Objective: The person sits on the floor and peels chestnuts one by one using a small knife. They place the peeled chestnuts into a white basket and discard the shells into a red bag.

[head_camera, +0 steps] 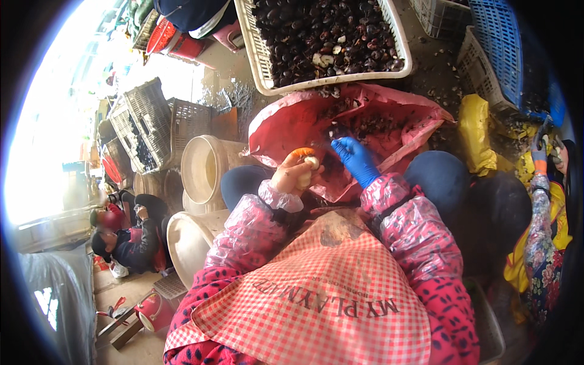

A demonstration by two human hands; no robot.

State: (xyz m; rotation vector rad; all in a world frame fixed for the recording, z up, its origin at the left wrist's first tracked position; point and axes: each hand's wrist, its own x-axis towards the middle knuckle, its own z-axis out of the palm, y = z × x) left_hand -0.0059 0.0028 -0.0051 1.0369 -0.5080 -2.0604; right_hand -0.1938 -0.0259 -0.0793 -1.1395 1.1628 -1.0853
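Note:
My left hand [292, 174], with an orange cover on one finger [303, 152], holds pale peeled pieces [312, 161] that look like water chestnuts. To its right is my right hand [355, 158] in a blue glove, fingers bent together. A small dark-and-white piece [336, 130] shows just past the gloved fingertips; whether the hand grips it or a tool is unclear. Both hands are above an opened pink sack [278, 118] with dark peelings [376, 123] inside. Beyond it stands a white plastic crate [335, 81] full of dark, unpeeled water chestnuts [319, 36].
Pale buckets [200, 171] lie tipped on my left, near stacked grey crates [141, 123]. A yellow sack [474, 134] and a blue crate [497, 50] are at the right. A co-worker's gloved hand [539, 153] shows at the right edge; other people [132, 239] sit at the left.

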